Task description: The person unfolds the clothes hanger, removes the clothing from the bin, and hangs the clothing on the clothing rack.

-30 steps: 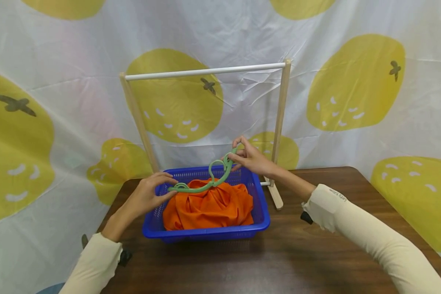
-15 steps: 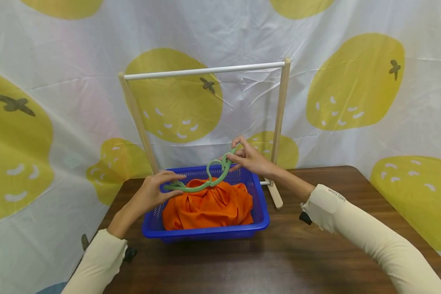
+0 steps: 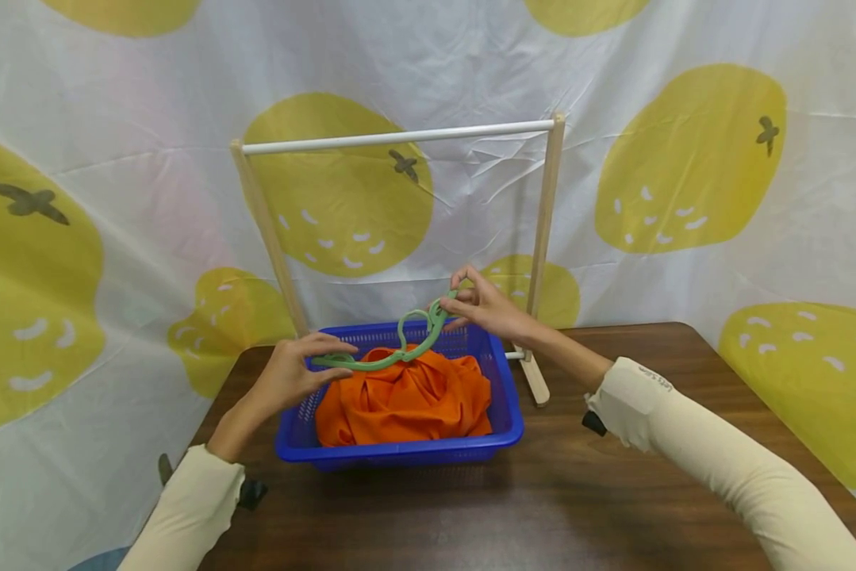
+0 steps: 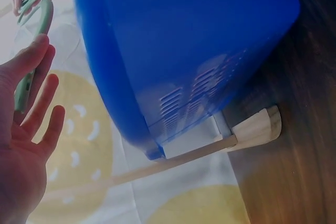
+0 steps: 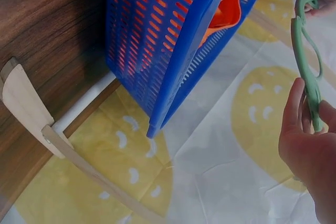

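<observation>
Left hand (image 3: 292, 369), the nearer of the two: fingers pinching the left end of a green hanger (image 3: 379, 365). Hanger: above orange cloth (image 3: 413, 408) in a blue basket (image 3: 399, 454); runs rightward from those fingers, long axis slanting up and away, loop upward. Right hand (image 3: 493, 308), farther: fingers pinching the opposite end. Rack (image 3: 545, 214): behind the basket.
</observation>
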The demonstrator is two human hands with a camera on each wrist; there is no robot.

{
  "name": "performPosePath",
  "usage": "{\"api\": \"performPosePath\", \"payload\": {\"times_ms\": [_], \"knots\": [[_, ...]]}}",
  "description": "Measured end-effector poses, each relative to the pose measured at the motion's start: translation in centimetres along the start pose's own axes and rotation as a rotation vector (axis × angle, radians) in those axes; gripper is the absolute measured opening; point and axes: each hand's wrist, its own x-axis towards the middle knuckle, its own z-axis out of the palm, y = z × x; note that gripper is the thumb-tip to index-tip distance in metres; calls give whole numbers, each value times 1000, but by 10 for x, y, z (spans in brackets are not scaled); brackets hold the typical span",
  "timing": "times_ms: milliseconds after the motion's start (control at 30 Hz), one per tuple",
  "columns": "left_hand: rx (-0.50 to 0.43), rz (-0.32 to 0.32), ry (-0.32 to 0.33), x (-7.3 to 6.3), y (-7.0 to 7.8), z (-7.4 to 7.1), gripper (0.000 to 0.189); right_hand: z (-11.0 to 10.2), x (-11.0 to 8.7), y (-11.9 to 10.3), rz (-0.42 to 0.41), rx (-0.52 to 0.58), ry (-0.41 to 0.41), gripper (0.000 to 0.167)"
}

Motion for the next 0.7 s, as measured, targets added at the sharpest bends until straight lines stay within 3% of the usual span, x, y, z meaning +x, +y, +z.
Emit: {"api": "performPosePath", "payload": {"times_ms": [200,400,700], "knots": [[-25,-45,19,-2,-1,-3,33,-6,-2,-1,6,-83,11,20],[-47,-70,47,-3,-2,-5,32,-12,-4,3,-74,-266,-26,31],[-81,-72,76,-4,-2,-7,33,-21,-11,9,-158,-410,-84,31]]}}
